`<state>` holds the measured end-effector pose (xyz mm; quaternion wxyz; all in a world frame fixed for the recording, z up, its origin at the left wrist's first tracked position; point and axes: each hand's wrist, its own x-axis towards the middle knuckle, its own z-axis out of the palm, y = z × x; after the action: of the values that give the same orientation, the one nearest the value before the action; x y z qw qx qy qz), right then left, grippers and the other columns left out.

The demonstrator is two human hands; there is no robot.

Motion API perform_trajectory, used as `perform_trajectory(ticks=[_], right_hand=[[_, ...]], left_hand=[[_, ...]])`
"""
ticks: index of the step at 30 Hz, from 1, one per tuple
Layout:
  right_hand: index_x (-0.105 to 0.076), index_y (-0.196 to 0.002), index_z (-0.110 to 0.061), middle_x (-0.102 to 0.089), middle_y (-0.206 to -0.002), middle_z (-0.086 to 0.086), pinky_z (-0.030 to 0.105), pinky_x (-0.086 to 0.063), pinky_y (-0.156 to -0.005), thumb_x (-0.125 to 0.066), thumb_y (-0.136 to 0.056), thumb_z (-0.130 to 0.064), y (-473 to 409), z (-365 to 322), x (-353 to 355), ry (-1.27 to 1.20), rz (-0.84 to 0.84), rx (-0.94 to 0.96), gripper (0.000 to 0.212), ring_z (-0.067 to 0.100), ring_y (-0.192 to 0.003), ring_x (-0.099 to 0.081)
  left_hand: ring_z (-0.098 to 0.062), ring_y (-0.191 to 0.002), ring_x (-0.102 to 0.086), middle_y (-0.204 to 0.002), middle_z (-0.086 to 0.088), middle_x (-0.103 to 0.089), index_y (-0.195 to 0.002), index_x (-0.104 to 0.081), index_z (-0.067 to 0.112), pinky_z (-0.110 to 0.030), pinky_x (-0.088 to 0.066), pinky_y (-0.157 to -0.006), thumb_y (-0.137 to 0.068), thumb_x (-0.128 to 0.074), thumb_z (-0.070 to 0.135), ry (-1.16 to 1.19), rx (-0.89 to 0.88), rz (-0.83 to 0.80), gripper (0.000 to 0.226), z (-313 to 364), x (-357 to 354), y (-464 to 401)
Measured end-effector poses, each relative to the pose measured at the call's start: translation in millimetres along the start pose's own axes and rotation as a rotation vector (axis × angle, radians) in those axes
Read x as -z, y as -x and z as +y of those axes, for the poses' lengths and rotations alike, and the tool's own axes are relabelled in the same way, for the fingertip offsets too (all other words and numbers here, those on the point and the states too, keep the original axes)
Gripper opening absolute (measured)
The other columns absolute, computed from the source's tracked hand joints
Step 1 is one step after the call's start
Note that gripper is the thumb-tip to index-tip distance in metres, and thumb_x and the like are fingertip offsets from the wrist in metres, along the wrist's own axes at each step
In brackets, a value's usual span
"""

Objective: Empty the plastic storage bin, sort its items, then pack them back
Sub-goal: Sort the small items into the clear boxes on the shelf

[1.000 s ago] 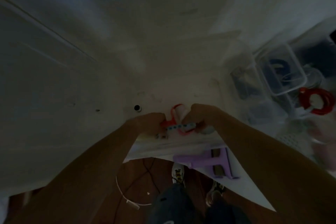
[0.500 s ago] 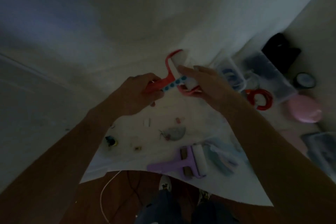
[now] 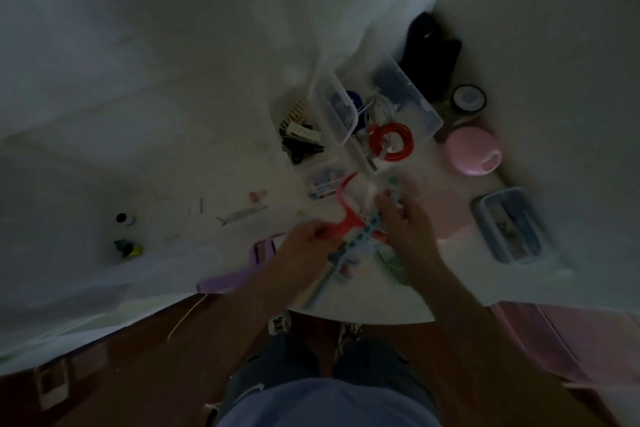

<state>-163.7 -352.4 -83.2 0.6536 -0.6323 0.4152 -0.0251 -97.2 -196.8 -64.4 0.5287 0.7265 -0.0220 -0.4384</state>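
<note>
Gripping red lint roller (image 3: 346, 215) handle w/ left hand (image 3: 304, 239); right hand (image 3: 405, 222) blurred, grip unclear.

Two lint rollers show: a red lint roller (image 3: 346, 218) and a purple lint roller (image 3: 239, 274). Two clear plastic bins (image 3: 341, 114) (image 3: 415, 97) stand side by side. One red cable coil (image 3: 391, 142), one pink round case (image 3: 472, 151), one tape roll (image 3: 469, 99), one lidded blue container (image 3: 509, 225).
</note>
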Motion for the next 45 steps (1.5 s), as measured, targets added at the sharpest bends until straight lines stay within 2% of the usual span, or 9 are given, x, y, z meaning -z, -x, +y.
perform_trajectory(ticks=[4,8,13,17,23,34,37,40,45], right_hand=[[-0.047,-0.135,-0.03,-0.061,-0.121,-0.001,0.054,-0.056,-0.088,-0.073,-0.07,-0.069,-7.6,66.8,-19.7,0.03,-0.097,-0.133,0.08,0.026,-0.108,-0.064],[-0.021,-0.148,-0.03,-0.053,-0.131,-0.001,0.05,-0.058,-0.087,-0.081,-0.07,-0.046,-21.1,83.5,-35.3,0.005,-0.085,-0.215,0.099,0.027,-0.112,-0.061],[-0.047,-0.133,-0.03,-0.063,-0.122,-0.001,0.046,-0.056,-0.087,-0.066,-0.082,-0.046,-57.4,96.0,-41.2,0.354,-0.089,-0.075,0.057,0.025,-0.107,-0.064],[-0.042,-0.146,-0.011,-0.051,-0.143,0.01,0.041,-0.042,-0.107,-0.059,-0.092,-0.02,-65.5,93.6,-37.3,0.536,0.031,0.125,0.057,0.029,-0.13,-0.048],[-0.053,-0.134,-0.01,-0.059,-0.131,0.013,0.043,-0.048,-0.099,-0.063,-0.09,-0.028,-79.9,103.5,-33.0,0.554,0.057,0.096,0.049,0.033,-0.121,-0.056],[-0.065,-0.107,-0.007,-0.065,-0.094,0.004,0.012,-0.034,-0.057,-0.07,-0.086,-0.019,-67.1,95.2,-24.1,0.536,0.136,0.189,0.024,0.016,-0.079,-0.059],[-0.067,-0.099,-0.01,-0.069,-0.089,0.005,0.021,-0.04,-0.055,-0.067,-0.084,-0.026,-59.6,80.8,-16.1,0.497,0.165,0.177,0.022,0.018,-0.076,-0.065],[-0.065,-0.107,-0.024,-0.07,-0.098,-0.006,0.028,-0.055,-0.066,-0.071,-0.085,-0.036,-38.3,49.9,-23.1,0.385,0.195,0.222,0.026,0.012,-0.087,-0.068],[-0.064,-0.112,-0.03,-0.067,-0.103,-0.016,0.017,-0.052,-0.076,-0.072,-0.087,-0.029,36.8,-51.1,-75.8,0.328,-0.044,0.535,0.027,0.0,-0.093,-0.065]], left_hand=[[-0.016,-0.057,-0.064,-0.066,0.0,-0.07,-0.08,-0.067,0.011,-0.022,-0.053,-0.053,-0.099,-0.053,0.014,0.174,0.143,0.144,0.024,-41.2,-28.3,-1.3],[-0.021,-0.087,-0.068,-0.094,-0.003,-0.071,-0.1,-0.067,0.015,-0.033,-0.057,-0.075,-0.101,-0.05,0.03,0.172,0.203,0.244,0.023,-68.6,-43.2,-23.3],[-0.026,-0.072,-0.058,-0.078,-0.011,-0.062,-0.08,-0.062,0.014,-0.037,-0.047,-0.067,-0.102,-0.047,0.021,0.152,0.211,0.399,0.027,-86.2,-42.1,-49.3],[-0.01,-0.065,-0.053,-0.087,-0.004,-0.062,-0.111,-0.055,0.011,-0.017,-0.039,-0.054,-0.103,-0.043,0.024,-0.319,0.076,0.481,0.02,-105.5,-42.8,-49.9],[-0.029,-0.109,-0.054,-0.138,-0.014,-0.044,-0.146,-0.028,0.003,-0.033,-0.046,-0.078,-0.102,-0.039,0.023,-0.799,0.004,0.378,0.05,-120.0,-46.0,-56.8],[-0.034,-0.113,-0.051,-0.136,-0.019,-0.046,-0.146,-0.026,-0.001,-0.035,-0.045,-0.084,-0.1,-0.044,0.017,-0.843,-0.162,0.318,0.052,-102.7,-33.2,-45.3],[-0.034,-0.118,-0.051,-0.137,-0.018,-0.047,-0.143,-0.035,0.002,-0.038,-0.045,-0.094,-0.1,-0.046,0.02,-0.811,-0.216,0.331,0.048,-87.6,-20.4,-31.9],[-0.024,-0.104,-0.059,-0.123,-0.007,-0.058,-0.132,-0.048,0.014,-0.037,-0.05,-0.085,-0.099,-0.046,0.028,-0.717,-0.289,0.316,0.036,-63.5,1.4,-8.6],[-0.009,-0.09,-0.062,-0.101,0.008,-0.066,-0.113,-0.063,0.026,-0.025,-0.05,-0.082,-0.096,-0.055,0.03,-0.68,-0.585,0.559,0.02,-11.8,79.8,42.6]])
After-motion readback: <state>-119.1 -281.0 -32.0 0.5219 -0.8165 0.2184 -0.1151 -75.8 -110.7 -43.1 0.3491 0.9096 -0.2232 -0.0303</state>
